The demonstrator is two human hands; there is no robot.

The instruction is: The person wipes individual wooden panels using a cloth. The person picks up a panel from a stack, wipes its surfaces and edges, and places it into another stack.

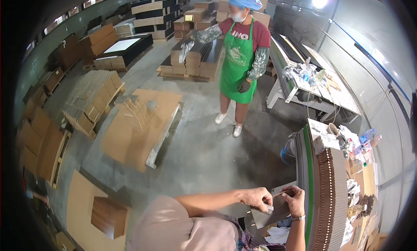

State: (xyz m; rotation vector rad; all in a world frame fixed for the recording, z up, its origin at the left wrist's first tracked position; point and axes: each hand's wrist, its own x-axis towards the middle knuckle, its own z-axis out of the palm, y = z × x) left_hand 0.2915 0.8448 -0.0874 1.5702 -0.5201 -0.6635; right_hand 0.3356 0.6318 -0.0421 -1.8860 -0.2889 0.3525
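A small flat brown-grey board [270, 216] is tilted in front of my body. My right hand [294, 201], with a band at its wrist, grips the board's upper right edge. The fingers of my left hand [257, 199] are closed on a small pale grey piece [269, 210], pressed against or just over the board's face; its exact kind is too small to make out. Beside my right hand, a long row of brown boards stands on edge [326, 194] on a green-edged workbench [309, 164].
A person in a green apron [238, 64] stands ahead, one arm stretched left. Bottles and rags [358, 142] clutter the bench at right; a bucket [287, 153] stands beside it. Stacked boards on pallets [93, 99] and a low cardboard-covered pallet [143, 142] lie to the left.
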